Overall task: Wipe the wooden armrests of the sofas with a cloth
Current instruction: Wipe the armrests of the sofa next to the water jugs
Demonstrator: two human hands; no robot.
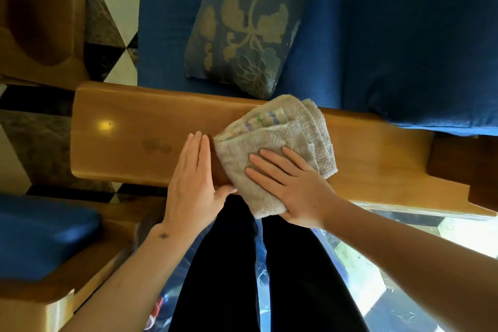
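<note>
The right hand [293, 186] lies flat on the cloth [280, 148], not gripping. The left hand [192, 186] rests flat beside it. The armrest [121, 127] runs long, left to right.

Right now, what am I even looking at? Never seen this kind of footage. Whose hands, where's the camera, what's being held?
There is no machine, only a person with a wide-angle camera on the head, looking down at their own bare hands. The one picture is that head view. The broad wooden armrest of a blue sofa runs across it. The right hand presses flat on a folded beige cloth lying on the wood. The left hand lies flat on the armrest beside the cloth. A patterned cushion sits on the seat beyond. Neither hand grips anything.
</note>
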